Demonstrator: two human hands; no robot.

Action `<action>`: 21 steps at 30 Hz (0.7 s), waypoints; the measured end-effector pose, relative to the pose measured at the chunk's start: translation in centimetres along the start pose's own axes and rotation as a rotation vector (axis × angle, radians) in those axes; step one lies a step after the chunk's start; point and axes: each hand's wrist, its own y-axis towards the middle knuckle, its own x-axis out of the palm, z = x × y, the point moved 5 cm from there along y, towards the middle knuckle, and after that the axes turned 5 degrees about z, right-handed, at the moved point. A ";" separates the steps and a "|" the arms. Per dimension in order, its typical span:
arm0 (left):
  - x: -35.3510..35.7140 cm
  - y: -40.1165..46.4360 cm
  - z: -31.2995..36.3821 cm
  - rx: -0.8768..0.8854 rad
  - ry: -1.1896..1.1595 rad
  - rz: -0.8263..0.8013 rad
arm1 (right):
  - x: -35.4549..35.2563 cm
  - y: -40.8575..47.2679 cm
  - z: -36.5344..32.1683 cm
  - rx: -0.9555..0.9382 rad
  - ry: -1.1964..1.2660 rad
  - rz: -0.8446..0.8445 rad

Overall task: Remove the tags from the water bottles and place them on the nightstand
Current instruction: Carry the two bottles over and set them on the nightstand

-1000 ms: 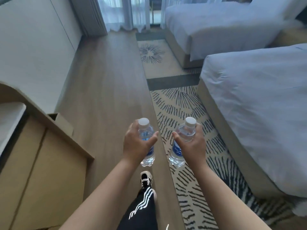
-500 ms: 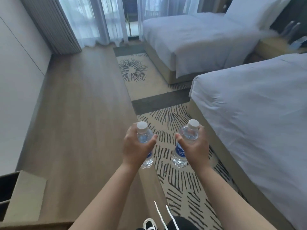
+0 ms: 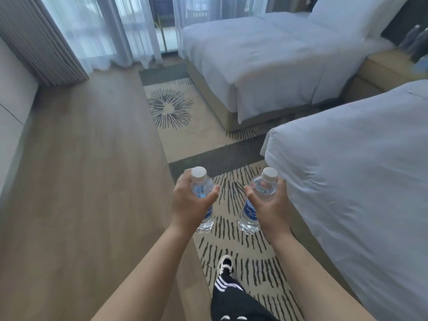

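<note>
Here the left hand [image 3: 188, 206] is wrapped around a small clear water bottle [image 3: 203, 200] with a white cap and blue label, and the right hand [image 3: 268, 205] grips a second water bottle [image 3: 253, 209] of the same kind; both bottles are upright, held out in front at about the same height and a little apart; whether they carry tags cannot be told. Below them the wood-plank floor [image 3: 88, 181] meets a cream rug [image 3: 176, 112] with dark stroke patterns and grey bands; a white-sheeted near bed [image 3: 359, 181] runs along the right, with a far bed [image 3: 266, 59] beyond it; between their heads, at the right edge of the view, stands a tan nightstand [image 3: 389, 68] carrying blurred items; sheer curtains [image 3: 104, 26] cover the far window; one sneaker [image 3: 225, 266] is planted on the rug's left edge.
</note>
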 end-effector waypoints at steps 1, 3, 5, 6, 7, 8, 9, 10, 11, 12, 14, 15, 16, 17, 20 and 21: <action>1.4 2.5 0.2 0.006 0.009 -0.002 | 0.7 2.8 -0.1 -0.002 -0.010 -0.002; 4.0 7.2 0.8 0.009 0.023 -0.004 | 1.8 7.9 -0.7 -0.016 -0.016 0.004; 6.3 11.5 1.5 0.015 0.018 0.000 | 2.8 12.5 -1.2 -0.040 -0.021 0.024; 7.4 13.5 1.7 0.018 0.012 -0.004 | 3.3 14.6 -1.4 -0.044 -0.022 0.033; 8.5 15.5 1.9 0.020 0.005 -0.015 | 3.9 16.6 -1.5 -0.044 -0.021 0.035; 9.5 17.5 1.9 0.018 -0.001 -0.025 | 4.5 18.5 -1.5 -0.041 -0.017 0.034; 10.5 19.4 1.8 0.013 -0.004 -0.032 | 5.1 20.4 -1.5 -0.037 -0.014 0.034; 11.5 21.4 1.7 0.007 -0.003 -0.037 | 5.7 22.2 -1.4 -0.033 -0.012 0.037; 12.5 23.2 1.6 0.001 -0.002 -0.044 | 6.2 23.9 -1.2 -0.030 -0.009 0.043; 13.5 25.2 1.4 -0.005 -0.006 -0.053 | 6.8 25.7 -0.9 -0.029 -0.007 0.052; 15.5 28.7 1.0 -0.004 -0.011 -0.061 | 7.9 29.2 -0.3 -0.024 -0.003 0.074; 16.6 30.8 0.6 0.003 -0.011 -0.062 | 8.5 31.1 0.1 -0.016 -0.005 0.093; 17.9 33.2 0.3 0.009 -0.007 -0.066 | 9.2 33.3 0.6 -0.006 -0.010 0.115; 19.0 35.3 0.0 0.013 -0.005 -0.075 | 9.9 35.3 1.0 0.005 -0.009 0.134; 22.7 42.7 -1.0 0.017 -0.006 -0.130 | 12.6 42.0 2.0 0.052 0.015 0.187; 24.0 45.2 -1.3 0.021 -0.008 -0.152 | 13.5 44.3 2.3 0.064 0.014 0.204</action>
